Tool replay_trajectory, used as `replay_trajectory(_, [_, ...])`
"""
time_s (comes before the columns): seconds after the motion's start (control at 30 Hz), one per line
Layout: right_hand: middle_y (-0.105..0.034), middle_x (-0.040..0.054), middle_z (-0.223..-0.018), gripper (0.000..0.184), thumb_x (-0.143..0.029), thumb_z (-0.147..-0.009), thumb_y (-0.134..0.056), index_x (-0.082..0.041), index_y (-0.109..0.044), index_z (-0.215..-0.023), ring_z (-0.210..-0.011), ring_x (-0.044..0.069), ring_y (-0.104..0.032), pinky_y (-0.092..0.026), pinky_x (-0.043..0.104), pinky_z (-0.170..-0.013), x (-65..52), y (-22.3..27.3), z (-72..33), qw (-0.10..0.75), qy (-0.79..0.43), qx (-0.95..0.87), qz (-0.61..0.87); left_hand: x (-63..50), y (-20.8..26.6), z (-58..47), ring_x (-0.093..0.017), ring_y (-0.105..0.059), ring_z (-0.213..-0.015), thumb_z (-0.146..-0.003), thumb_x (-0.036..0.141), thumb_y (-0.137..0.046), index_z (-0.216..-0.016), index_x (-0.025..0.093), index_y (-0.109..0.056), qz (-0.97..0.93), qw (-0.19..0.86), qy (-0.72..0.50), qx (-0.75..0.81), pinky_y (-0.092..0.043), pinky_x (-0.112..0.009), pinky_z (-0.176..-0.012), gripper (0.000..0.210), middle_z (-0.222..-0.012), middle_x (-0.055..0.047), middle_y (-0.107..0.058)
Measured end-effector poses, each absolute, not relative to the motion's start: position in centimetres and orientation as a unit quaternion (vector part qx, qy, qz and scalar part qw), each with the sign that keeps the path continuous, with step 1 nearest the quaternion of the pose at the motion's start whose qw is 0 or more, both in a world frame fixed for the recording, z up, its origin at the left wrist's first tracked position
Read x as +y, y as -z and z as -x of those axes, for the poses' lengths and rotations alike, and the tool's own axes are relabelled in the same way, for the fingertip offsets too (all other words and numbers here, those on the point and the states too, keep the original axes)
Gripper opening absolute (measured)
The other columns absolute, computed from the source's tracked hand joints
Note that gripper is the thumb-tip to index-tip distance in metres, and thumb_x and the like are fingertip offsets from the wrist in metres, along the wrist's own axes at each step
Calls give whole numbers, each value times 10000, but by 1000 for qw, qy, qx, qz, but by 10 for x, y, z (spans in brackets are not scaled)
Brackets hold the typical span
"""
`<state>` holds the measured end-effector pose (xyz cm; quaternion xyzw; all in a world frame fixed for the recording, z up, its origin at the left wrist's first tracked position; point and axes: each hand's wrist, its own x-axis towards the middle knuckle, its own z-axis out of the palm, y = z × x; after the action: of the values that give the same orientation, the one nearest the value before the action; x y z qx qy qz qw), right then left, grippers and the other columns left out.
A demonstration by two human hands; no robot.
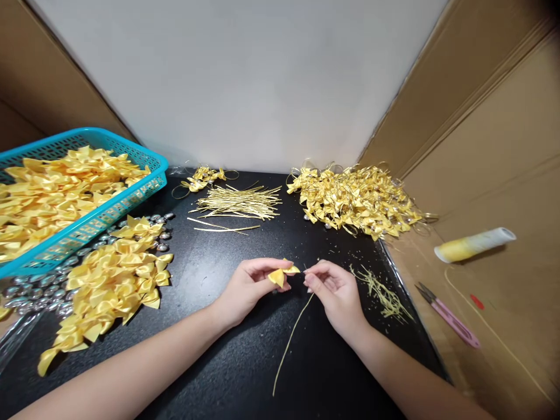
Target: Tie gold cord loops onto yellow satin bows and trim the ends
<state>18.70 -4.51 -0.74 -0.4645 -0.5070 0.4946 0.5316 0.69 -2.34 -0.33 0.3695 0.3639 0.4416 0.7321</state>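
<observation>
My left hand is closed on a yellow satin ribbon bow, pinched between thumb and fingers. Just to its right, my right hand pinches a thin gold cord near one end. The rest of that cord hangs down in a curve over the black tabletop. The two hands are close together but apart. Whether the cord runs through or behind the bow is too small to tell.
Left are a blue basket of bows, loose bows and silvery beads. Cut gold cords and finished bows lie behind. At right are cord scraps, pink-handled snips and a yellow-white tube.
</observation>
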Motion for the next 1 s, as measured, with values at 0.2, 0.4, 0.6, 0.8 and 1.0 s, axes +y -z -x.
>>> replay_trajectory(0.2, [-614,-5,-684,68,-237,-808,-653,-201,-676,-755,-604,115,-572,-482,240,-587,-44,7,-186,514,-470,-546,465,-20,5,-6,-135,-651,-761,-677,286,-800,-897,192,-788,-339,738,-452,369,-489,-229,-721,240,-887,-54,-773])
replay_trajectory(0.4, [-609,0,-666,78,-171,-815,-625,-194,-661,-749,-635,133,-567,-464,258,-612,-46,7,-184,481,-403,-622,468,-18,10,-7,-97,-659,-770,-609,194,-866,-913,221,-776,-275,794,-420,343,-482,-216,-783,318,-923,-21,-776])
replay_trajectory(0.6, [-603,-4,-652,94,-155,-815,-619,-191,-648,-733,-619,129,-556,-457,257,-602,-47,5,-181,483,-379,-642,460,-23,6,-9,-75,-665,-739,-577,182,-886,-890,220,-777,-219,856,-374,281,-473,-186,-766,333,-884,-3,-779])
replay_trajectory(0.8, [-607,0,-655,109,-155,-813,-625,-202,-640,-716,-622,135,-560,-467,267,-600,-48,5,-180,487,-376,-645,454,-24,5,-8,-85,-664,-747,-594,152,-871,-890,220,-776,-205,870,-358,269,-468,-195,-745,317,-918,-12,-772])
replay_trajectory(1.0, [-605,-4,-653,110,-150,-813,-629,-204,-646,-718,-618,133,-558,-466,266,-600,-47,5,-180,493,-374,-645,448,-25,4,-8,-84,-670,-764,-603,139,-864,-895,213,-774,-198,878,-352,257,-468,-175,-730,315,-912,-10,-772])
